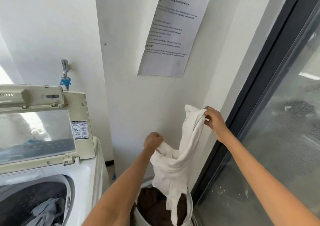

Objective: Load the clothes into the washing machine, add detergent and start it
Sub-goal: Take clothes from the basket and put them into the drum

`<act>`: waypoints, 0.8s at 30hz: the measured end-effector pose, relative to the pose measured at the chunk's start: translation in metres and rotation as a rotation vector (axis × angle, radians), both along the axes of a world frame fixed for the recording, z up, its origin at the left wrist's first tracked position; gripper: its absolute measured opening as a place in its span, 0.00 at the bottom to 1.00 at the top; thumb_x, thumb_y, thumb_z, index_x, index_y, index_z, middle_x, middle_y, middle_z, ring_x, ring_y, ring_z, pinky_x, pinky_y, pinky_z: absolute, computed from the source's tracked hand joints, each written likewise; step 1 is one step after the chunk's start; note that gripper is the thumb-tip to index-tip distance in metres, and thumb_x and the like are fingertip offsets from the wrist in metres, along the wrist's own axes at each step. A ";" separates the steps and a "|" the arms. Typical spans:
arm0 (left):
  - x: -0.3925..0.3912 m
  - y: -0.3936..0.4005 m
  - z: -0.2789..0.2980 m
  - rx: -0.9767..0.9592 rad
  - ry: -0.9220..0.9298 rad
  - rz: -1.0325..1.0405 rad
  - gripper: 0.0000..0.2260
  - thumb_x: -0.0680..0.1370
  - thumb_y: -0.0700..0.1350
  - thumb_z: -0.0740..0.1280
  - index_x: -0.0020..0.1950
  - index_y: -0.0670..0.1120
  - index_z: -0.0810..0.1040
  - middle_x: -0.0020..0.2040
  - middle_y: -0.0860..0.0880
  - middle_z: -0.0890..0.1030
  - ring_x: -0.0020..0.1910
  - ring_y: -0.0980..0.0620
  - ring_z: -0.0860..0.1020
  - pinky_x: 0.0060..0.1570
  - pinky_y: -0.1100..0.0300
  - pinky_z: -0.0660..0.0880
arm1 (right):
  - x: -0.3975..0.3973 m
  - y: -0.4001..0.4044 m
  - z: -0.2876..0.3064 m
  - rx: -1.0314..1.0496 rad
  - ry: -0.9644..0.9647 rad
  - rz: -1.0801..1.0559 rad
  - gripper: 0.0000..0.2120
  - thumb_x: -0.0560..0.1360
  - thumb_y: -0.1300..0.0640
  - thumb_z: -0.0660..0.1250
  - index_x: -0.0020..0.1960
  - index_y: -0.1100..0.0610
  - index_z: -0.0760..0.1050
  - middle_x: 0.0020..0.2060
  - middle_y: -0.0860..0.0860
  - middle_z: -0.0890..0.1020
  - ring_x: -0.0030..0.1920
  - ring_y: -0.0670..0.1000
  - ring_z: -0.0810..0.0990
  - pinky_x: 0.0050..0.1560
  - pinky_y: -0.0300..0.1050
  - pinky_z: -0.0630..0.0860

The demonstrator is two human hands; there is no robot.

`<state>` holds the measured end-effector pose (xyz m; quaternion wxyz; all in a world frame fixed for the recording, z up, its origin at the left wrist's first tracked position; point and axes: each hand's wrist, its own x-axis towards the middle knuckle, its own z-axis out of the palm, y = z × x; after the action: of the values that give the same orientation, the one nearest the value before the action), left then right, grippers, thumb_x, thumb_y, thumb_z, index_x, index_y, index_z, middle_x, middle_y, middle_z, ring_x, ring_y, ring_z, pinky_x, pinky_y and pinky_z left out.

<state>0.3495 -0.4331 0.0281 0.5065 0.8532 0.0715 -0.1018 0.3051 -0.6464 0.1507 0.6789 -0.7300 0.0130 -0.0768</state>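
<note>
White garment (pixel 180 156) between both hands

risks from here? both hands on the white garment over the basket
1. The white garment hangs long, its tail still in the basket; swinging it across could snag the rim or drag the brown clothes out.
2. The drum sits far left of both hands; the trailing end may catch the washer's edge.

The washing machine (pixel 83 179) drum opening lies uncovered under its raised lid (pixel 34 132); gray clothes (pixel 46 212) sit inside. Brown clothes (pixel 155 206) fill the laundry basket (pixel 190 206) mouth.
</note>
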 end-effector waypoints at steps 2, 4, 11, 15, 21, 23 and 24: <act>0.001 0.000 0.008 0.344 -0.168 -0.098 0.10 0.77 0.45 0.62 0.53 0.48 0.80 0.53 0.49 0.82 0.55 0.47 0.79 0.50 0.59 0.72 | 0.002 -0.003 -0.027 -0.387 0.125 -0.007 0.11 0.73 0.59 0.59 0.32 0.54 0.66 0.31 0.50 0.70 0.36 0.49 0.71 0.41 0.42 0.70; 0.006 -0.003 0.015 0.452 -0.297 -0.220 0.12 0.78 0.43 0.58 0.55 0.50 0.79 0.56 0.50 0.81 0.56 0.47 0.78 0.51 0.59 0.71 | 0.000 0.002 -0.052 -0.622 0.293 0.089 0.10 0.73 0.59 0.60 0.33 0.55 0.67 0.32 0.51 0.71 0.35 0.49 0.71 0.39 0.41 0.68; 0.005 -0.008 0.046 -0.213 -0.394 -0.256 0.10 0.78 0.37 0.59 0.54 0.47 0.77 0.31 0.49 0.70 0.33 0.55 0.69 0.37 0.62 0.65 | 0.012 0.037 -0.073 -1.115 0.358 0.287 0.33 0.74 0.49 0.66 0.74 0.55 0.56 0.69 0.54 0.66 0.61 0.56 0.75 0.58 0.51 0.74; -0.004 -0.005 0.085 -0.314 -0.424 -0.356 0.09 0.79 0.36 0.58 0.55 0.44 0.75 0.29 0.58 0.73 0.31 0.61 0.70 0.35 0.72 0.66 | 0.025 0.046 -0.039 -0.827 0.159 0.333 0.43 0.70 0.47 0.73 0.76 0.50 0.52 0.69 0.52 0.65 0.59 0.55 0.76 0.54 0.50 0.76; -0.008 0.026 0.147 -0.369 -0.565 -0.264 0.06 0.79 0.40 0.63 0.56 0.45 0.76 0.28 0.57 0.72 0.33 0.60 0.71 0.38 0.68 0.69 | 0.025 0.068 0.011 -0.439 -0.042 0.410 0.07 0.78 0.58 0.65 0.56 0.53 0.76 0.43 0.51 0.81 0.39 0.48 0.79 0.37 0.42 0.76; -0.012 0.040 0.157 -0.530 -0.564 -0.076 0.07 0.80 0.44 0.63 0.57 0.46 0.74 0.37 0.53 0.77 0.38 0.57 0.75 0.42 0.64 0.72 | 0.026 0.077 0.032 -0.324 -0.113 0.369 0.09 0.78 0.60 0.64 0.57 0.54 0.76 0.44 0.52 0.81 0.39 0.47 0.80 0.37 0.41 0.78; -0.012 0.048 0.157 -0.558 -0.534 -0.019 0.09 0.80 0.47 0.63 0.58 0.45 0.72 0.44 0.50 0.79 0.43 0.54 0.77 0.45 0.62 0.73 | 0.026 0.081 0.043 -0.282 -0.140 0.355 0.09 0.78 0.61 0.64 0.58 0.55 0.75 0.44 0.52 0.81 0.39 0.46 0.81 0.37 0.41 0.79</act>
<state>0.3370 -0.3849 0.1847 0.7191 0.6797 -0.1011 0.1036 0.3313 -0.5658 0.1936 0.5723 -0.8014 -0.1736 -0.0075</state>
